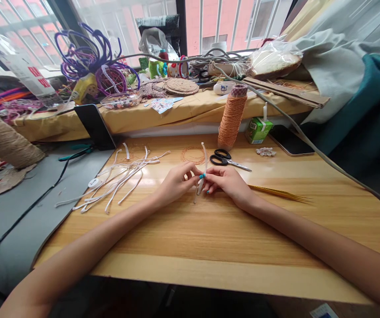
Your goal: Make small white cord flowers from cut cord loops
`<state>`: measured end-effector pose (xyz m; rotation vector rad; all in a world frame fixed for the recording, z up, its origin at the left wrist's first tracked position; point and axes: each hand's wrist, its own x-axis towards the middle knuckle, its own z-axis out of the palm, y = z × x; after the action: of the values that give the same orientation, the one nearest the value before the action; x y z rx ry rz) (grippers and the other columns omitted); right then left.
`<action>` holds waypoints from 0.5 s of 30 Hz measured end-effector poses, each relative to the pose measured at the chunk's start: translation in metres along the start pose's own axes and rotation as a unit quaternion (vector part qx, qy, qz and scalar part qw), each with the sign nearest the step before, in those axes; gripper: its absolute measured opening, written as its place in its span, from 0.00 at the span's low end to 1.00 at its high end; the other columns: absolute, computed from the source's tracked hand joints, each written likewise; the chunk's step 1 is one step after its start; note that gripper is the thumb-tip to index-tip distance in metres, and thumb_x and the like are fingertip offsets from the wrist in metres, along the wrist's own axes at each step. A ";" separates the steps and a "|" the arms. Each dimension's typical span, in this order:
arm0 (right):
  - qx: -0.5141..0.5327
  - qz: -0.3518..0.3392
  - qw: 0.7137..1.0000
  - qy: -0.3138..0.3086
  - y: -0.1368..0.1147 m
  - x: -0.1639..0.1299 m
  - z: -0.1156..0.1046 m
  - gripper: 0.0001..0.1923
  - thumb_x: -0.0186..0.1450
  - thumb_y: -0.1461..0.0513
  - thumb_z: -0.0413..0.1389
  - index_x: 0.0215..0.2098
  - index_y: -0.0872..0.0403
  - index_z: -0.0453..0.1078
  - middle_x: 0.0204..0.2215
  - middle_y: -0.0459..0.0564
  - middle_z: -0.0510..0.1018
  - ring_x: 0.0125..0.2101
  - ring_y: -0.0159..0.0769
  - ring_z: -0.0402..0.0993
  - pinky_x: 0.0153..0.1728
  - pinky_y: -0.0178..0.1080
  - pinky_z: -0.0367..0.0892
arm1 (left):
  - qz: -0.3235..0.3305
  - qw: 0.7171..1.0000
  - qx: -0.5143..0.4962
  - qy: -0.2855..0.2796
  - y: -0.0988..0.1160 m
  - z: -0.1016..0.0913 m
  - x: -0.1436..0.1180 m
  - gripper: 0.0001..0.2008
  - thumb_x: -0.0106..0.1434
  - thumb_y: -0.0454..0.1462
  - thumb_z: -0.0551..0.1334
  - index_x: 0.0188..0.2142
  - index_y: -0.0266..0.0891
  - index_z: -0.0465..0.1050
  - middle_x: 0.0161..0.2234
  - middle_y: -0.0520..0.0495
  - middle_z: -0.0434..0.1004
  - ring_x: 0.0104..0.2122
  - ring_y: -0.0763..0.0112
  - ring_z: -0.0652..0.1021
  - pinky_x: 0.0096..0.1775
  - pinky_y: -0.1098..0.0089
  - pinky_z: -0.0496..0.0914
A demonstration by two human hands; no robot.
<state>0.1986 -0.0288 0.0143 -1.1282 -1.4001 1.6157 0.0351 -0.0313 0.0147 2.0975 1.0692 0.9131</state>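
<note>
My left hand (176, 181) and my right hand (226, 181) meet at the middle of the wooden table (210, 234). Both pinch one white strip (204, 160), which stands up between the fingertips and runs from about the coil down to the tabletop. Just beyond my hands lies a loose coil of thin orange wire (192, 154). Black-handled scissors (227, 160) lie to the right of the coil. A tall spool of orange cord (231, 118) stands upright behind the scissors.
Several loose white strips (120, 176) are spread left of my hands. Thin golden tweezers (279, 193) lie to the right. A green drink carton (258, 129), a dark phone (291, 140), a propped tablet (94, 126) and a cluttered windowsill shelf (176, 112) sit farther back.
</note>
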 end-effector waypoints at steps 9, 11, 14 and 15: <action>0.056 -0.029 0.998 0.014 0.003 0.002 -0.002 0.08 0.52 0.61 0.59 0.27 0.59 0.70 0.23 0.46 0.74 0.22 0.24 0.69 0.25 0.28 0.67 | -0.126 0.967 -0.223 0.001 -0.002 0.003 0.003 0.10 0.54 0.37 0.60 0.36 0.35 0.66 0.30 0.50 0.71 0.29 0.77 0.71 0.30 0.76 0.63; 0.064 -0.032 0.997 0.009 0.003 0.002 -0.002 0.08 0.51 0.61 0.59 0.28 0.58 0.71 0.23 0.46 0.74 0.23 0.24 0.70 0.25 0.28 0.67 | -0.155 0.956 -0.249 0.006 0.000 0.002 0.004 0.11 0.53 0.37 0.61 0.36 0.35 0.66 0.28 0.51 0.71 0.27 0.79 0.70 0.27 0.78 0.62; 0.055 -0.035 0.998 -0.016 0.002 0.003 -0.003 0.10 0.51 0.61 0.59 0.31 0.59 0.71 0.24 0.46 0.74 0.24 0.25 0.70 0.26 0.28 0.67 | -0.173 0.941 -0.290 0.010 0.000 0.001 0.004 0.11 0.51 0.35 0.62 0.34 0.34 0.68 0.28 0.51 0.72 0.27 0.79 0.71 0.27 0.78 0.62; 0.047 -0.034 0.998 -0.027 0.002 0.003 -0.004 0.10 0.51 0.61 0.59 0.32 0.59 0.71 0.24 0.46 0.75 0.24 0.25 0.71 0.27 0.28 0.67 | -0.173 0.936 -0.308 0.014 -0.001 0.001 0.004 0.10 0.50 0.35 0.63 0.34 0.34 0.68 0.28 0.51 0.72 0.27 0.78 0.71 0.28 0.78 0.63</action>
<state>0.2008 -0.0247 0.0112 -0.9801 -1.3671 1.6561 0.0371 -0.0270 0.0144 1.3378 0.9640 0.9453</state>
